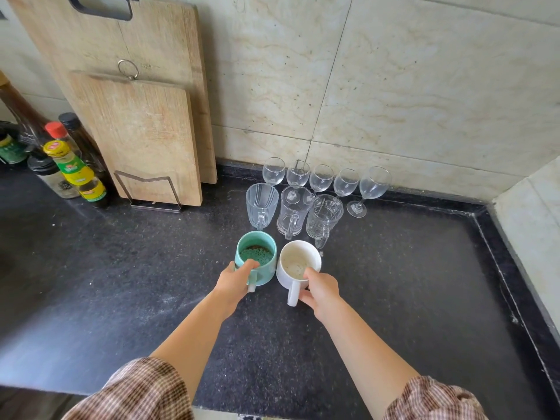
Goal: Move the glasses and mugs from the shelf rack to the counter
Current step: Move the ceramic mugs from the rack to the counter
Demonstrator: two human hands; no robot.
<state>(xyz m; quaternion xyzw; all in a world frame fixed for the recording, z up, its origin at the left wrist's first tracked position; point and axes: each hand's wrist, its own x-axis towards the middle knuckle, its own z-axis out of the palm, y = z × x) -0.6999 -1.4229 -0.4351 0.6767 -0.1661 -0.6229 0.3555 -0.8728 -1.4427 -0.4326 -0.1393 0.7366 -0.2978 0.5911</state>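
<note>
A teal mug (pixel 257 248) and a white mug (pixel 298 262) stand side by side on the black counter (pixel 409 283). My left hand (pixel 235 283) grips the teal mug at its handle and rim. My right hand (pixel 321 291) holds the white mug by its handle, thumb on the rim. Behind the mugs stand three clear glass mugs (pixel 293 210) in a row. Further back, several wine glasses (pixel 321 177) line the tiled wall. The shelf rack is out of view.
Two wooden cutting boards (pixel 142 128) lean on the wall at the left in a wire stand. Sauce bottles (pixel 75 171) cluster at the far left. A raised counter lip (pixel 500 268) and a side wall bound the right.
</note>
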